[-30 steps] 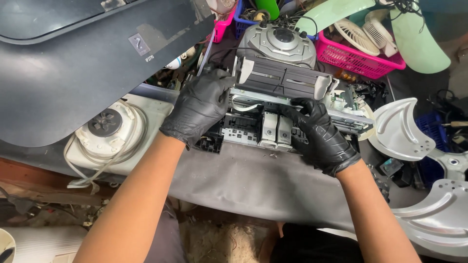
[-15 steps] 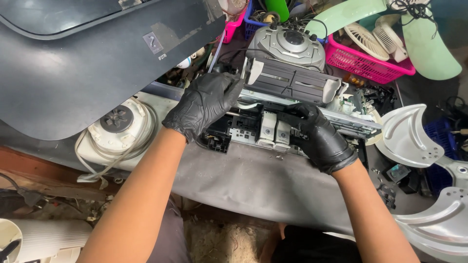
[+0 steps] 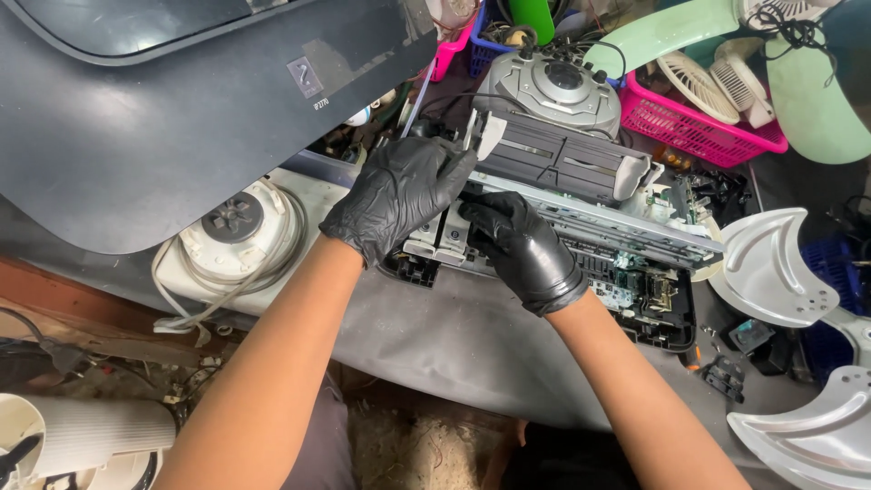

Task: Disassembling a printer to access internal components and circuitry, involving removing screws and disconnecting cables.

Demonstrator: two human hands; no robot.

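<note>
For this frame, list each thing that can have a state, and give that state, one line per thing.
Opened grey printer mechanism: casing off, circuit boards and metal rail exposed.
Dark grey printer lid: raised, tilted up at the left.
Left hand in black glove: pressed on the mechanism's left end.
Right hand in black glove: gripping the mechanism's front edge.
Pink plastic basket: holding white fan parts.
Silver fan blades: detached, lying loose.

Your left hand (image 3: 395,195) and right hand (image 3: 519,245) each wear a thin, glossy black disposable glove, wrinkled over the fingers, cuff ending behind them at the wrist; your forearms are unsleeved.
</note>
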